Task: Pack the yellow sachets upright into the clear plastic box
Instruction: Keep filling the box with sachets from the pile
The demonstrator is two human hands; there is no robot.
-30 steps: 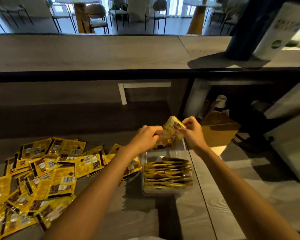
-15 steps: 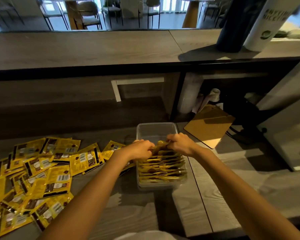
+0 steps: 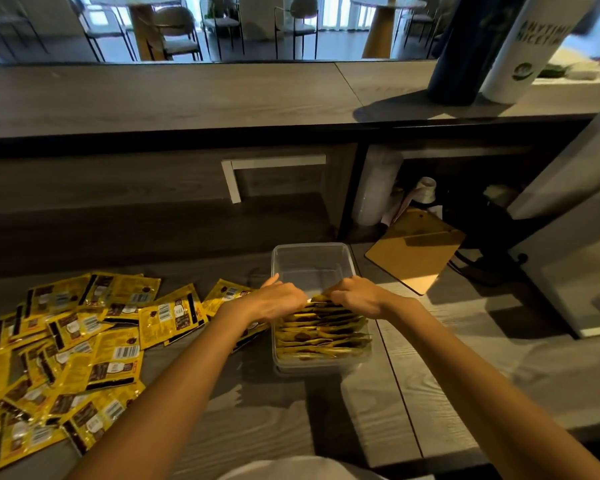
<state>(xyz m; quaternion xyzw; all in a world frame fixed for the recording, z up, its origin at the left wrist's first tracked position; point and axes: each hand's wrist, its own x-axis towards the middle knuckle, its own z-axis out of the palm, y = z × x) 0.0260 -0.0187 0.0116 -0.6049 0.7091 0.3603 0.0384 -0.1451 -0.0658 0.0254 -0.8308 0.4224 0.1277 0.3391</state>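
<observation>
A clear plastic box stands on the grey wooden table, its near half filled with several yellow sachets standing on edge in a row. My left hand and my right hand both rest over the far end of that row, fingers curled on the top edge of the farthest sachet inside the box. The far half of the box holds nothing. A loose pile of yellow sachets lies flat on the table to the left.
A brown clipboard lies right of the box. A raised counter runs across behind, with a dark cylinder and a white cup on it. Chairs and tables stand beyond.
One second ago both hands held a sachet up above the box. They lowered it into the box behind the row and now press on its top edge.
</observation>
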